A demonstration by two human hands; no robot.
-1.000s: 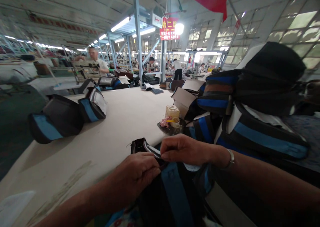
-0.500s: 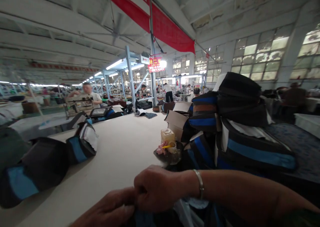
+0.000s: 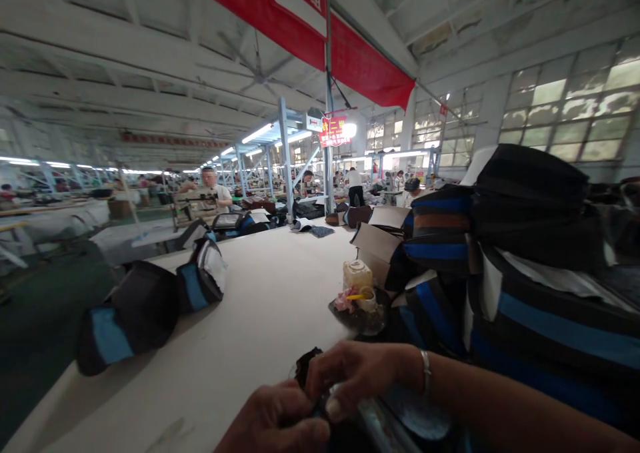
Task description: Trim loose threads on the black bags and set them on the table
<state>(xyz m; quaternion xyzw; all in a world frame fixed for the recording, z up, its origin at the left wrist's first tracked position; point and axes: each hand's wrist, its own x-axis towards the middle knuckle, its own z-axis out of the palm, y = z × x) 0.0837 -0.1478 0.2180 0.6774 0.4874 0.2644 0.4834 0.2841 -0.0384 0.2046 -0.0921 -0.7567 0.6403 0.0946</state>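
Compared with half a second ago, both hands appear further right in the view, and a ragged dark edge of cloth now shows beyond the fingertips. That edge belongs to a dark cloth piece [image 3: 305, 365] at the bottom centre, held at the near side of a pale table [image 3: 270, 333]; most of it is hidden under the hands or cut off by the frame. The left hand [image 3: 280, 416] pinches it between thumb and fingers. The right hand [image 3: 357, 376], just beside and almost touching, also has its thumb and fingertips closed on the cloth. Pale plastic [image 3: 420, 416] shows beneath the right wrist. Judging by looks, the cloth should be light, with a soft, floppy edge and no great risk of breaking; slipperiness is hard to tell. Best hold: two close pinches along the edge. Beyond the hands sits a dark tray [image 3: 373, 321] carrying a yellowish bottle [image 3: 356, 274].
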